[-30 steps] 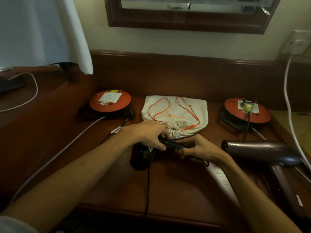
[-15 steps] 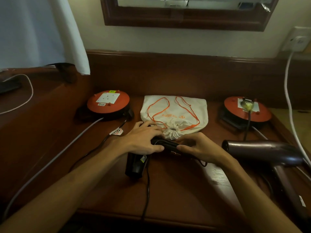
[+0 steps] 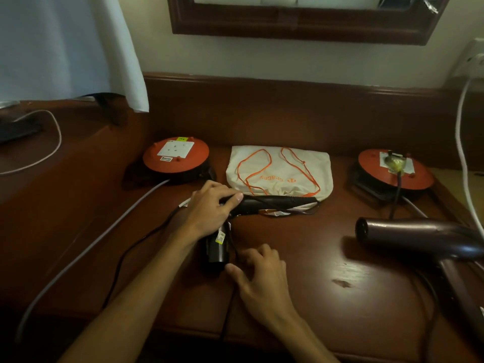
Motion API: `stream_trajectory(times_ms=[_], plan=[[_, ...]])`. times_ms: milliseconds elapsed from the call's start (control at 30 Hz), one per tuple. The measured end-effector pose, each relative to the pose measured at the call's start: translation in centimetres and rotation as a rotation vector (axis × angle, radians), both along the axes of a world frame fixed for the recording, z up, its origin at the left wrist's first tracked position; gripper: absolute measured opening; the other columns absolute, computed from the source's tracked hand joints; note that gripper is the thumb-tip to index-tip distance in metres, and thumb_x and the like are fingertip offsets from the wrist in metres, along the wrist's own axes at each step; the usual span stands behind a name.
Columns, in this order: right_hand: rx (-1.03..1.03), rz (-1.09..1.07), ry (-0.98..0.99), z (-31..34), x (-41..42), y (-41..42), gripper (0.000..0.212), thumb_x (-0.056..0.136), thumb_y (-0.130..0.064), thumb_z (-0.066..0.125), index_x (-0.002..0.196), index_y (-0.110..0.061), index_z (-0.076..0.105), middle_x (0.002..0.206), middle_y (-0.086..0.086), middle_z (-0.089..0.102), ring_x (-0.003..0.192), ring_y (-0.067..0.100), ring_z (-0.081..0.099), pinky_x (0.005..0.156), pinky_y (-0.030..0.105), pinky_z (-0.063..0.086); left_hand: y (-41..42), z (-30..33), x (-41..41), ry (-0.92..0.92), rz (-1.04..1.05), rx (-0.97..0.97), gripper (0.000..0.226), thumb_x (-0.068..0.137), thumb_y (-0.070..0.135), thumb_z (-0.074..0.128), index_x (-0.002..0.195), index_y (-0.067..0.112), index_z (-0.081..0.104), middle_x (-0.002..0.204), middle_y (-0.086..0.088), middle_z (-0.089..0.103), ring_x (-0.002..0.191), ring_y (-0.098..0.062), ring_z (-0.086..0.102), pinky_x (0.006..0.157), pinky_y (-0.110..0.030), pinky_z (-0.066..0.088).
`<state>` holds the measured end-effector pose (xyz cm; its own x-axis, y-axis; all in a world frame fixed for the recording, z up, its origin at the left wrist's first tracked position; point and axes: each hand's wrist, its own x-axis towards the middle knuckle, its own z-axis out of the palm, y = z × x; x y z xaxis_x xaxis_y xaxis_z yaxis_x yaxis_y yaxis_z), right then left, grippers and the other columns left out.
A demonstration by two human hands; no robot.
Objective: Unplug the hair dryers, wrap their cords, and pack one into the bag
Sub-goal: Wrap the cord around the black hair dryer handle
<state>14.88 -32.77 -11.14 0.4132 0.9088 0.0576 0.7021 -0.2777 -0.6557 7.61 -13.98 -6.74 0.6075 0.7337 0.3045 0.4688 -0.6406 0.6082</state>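
Gripping the matte black hair dryer (image 3: 251, 205) where barrel meets handle, the left hand (image 3: 209, 213) pins it to the glossy wooden desk (image 3: 301, 258) against the cream cloth drawstring bag (image 3: 282, 166), right hand (image 3: 262, 279) loosely curled beside the thin black cord (image 3: 233, 297), holding nothing, purple dryer (image 3: 413, 237) well right.

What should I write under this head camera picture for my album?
Left hand holds the black hair dryer by the cloth bag; right hand reaches for its cord.
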Motion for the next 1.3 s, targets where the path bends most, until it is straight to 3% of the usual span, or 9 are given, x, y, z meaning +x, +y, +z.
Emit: stream_trajectory(times_ms=[100, 267, 367, 667, 833, 900, 967, 1133, 1300], plan=[[0.025, 0.088, 0.311, 2.1, 0.8, 1.0, 0.011, 0.093, -0.029, 0.07, 0.092, -0.021, 0.061, 0.092, -0.002, 0.062, 0.086, 0.008, 0.056, 0.08, 0.031, 0.046, 0.6, -0.4, -1.0, -0.092, 0.022, -0.074, 0.024, 0.096, 0.044, 0.062, 0.112, 0.032, 0.076, 0.106, 0.013, 0.067, 0.11, -0.004, 0.053, 0.097, -0.044, 0.048], [0.008, 0.033, 1.46, 4.5, 5.3, -0.8, 0.012, 0.09, -0.002, 0.061, 0.1, -0.004, 0.054, 0.065, 0.011, 0.049, 0.053, 0.025, 0.059, 0.055, 0.034, 0.051, 1.1, -0.7, -2.0, -0.25, -0.057, -0.213, 0.012, 0.089, 0.043, 0.069, 0.098, 0.042, 0.077, 0.101, 0.016, 0.068, 0.11, -0.001, 0.055, 0.099, -0.041, 0.048], [-0.117, 0.092, 1.597, 3.8, 6.2, -2.5, 0.011, 0.092, 0.0, 0.061, 0.103, 0.002, 0.064, 0.063, 0.009, 0.041, 0.048, 0.022, 0.053, 0.058, 0.04, 0.055, 1.2, -0.9, -2.1, -0.25, -0.067, -0.227, 0.017, 0.089, 0.041, 0.07, 0.101, 0.032, 0.079, 0.101, 0.011, 0.071, 0.109, -0.001, 0.056, 0.098, -0.039, 0.05], [-0.178, 0.021, 1.109, 3.0, 10.7, 0.7, 0.014, 0.094, -0.003, 0.057, 0.096, 0.006, 0.067, 0.079, 0.017, 0.063, 0.046, 0.009, 0.039, 0.041, 0.019, 0.029, 0.0, 0.6, -4.3, -0.438, -0.3, -0.681, 0.02, 0.098, 0.019, 0.059, 0.1, 0.01, 0.077, 0.086, -0.001, 0.075, 0.08, -0.015, 0.071, 0.072, -0.02, 0.05], [-0.109, 0.121, 0.745, 5.6, 12.9, 4.7, 0.02, 0.099, -0.013, 0.06, 0.096, 0.004, 0.07, 0.078, 0.027, 0.061, 0.058, 0.024, 0.062, 0.051, 0.028, 0.056, -2.0, 0.0, -4.0, -0.227, -0.378, -0.411, 0.015, 0.095, 0.029, 0.065, 0.1, 0.022, 0.079, 0.104, 0.009, 0.072, 0.112, -0.009, 0.06, 0.097, -0.023, 0.042], [-0.133, 0.109, 0.546, 6.8, 13.6, 6.1, 0.027, 0.099, -0.022, 0.062, 0.097, 0.003, 0.073, 0.075, 0.021, 0.066, 0.06, 0.019, 0.06, 0.051, 0.023, 0.05, -2.6, 0.0, -3.4, -0.052, -0.401, -0.266, 0.025, 0.093, 0.04, 0.063, 0.112, 0.03, 0.076, 0.118, 0.017, 0.067, 0.125, -0.004, 0.049, 0.105, -0.025, 0.037], [-0.148, 0.078, 0.578, 7.7, 14.3, 7.0, 0.033, 0.096, -0.025, 0.066, 0.095, 0.007, 0.071, 0.057, 0.007, 0.05, 0.049, 0.017, 0.044, 0.045, 0.025, 0.035, -3.5, -0.1, -2.4, 0.083, -0.361, -0.061, 0.03, 0.091, 0.05, 0.06, 0.116, 0.036, 0.07, 0.121, 0.022, 0.061, 0.124, 0.0, 0.045, 0.104, -0.032, 0.037], [-0.227, 0.328, 0.891, 9.7, 17.2, 6.1, 0.028, 0.094, -0.017, 0.064, 0.107, 0.007, 0.069, 0.071, 0.01, 0.018, 0.06, 0.019, 0.017, 0.054, 0.03, 0.016, -4.0, -0.1, -1.0, 0.159, -0.279, 0.1, 0.03, 0.086, 0.059, 0.058, 0.106, 0.037, 0.063, 0.117, 0.019, 0.059, 0.116, -0.002, 0.045, 0.098, -0.033, 0.037], [-0.32, 0.451, 0.851, 10.9, 19.0, 3.8, 0.034, 0.102, -0.007, 0.049, 0.132, 0.002, 0.061, 0.073, 0.009, 0.037, 0.059, 0.017, 0.03, 0.052, 0.028, 0.024, -3.4, -0.3, -1.7, 0.139, -0.259, 0.024, 0.028, 0.088, 0.059, 0.058, 0.104, 0.038, 0.065, 0.128, 0.018, 0.048, 0.122, -0.005, 0.04, 0.102, -0.037, 0.039]])
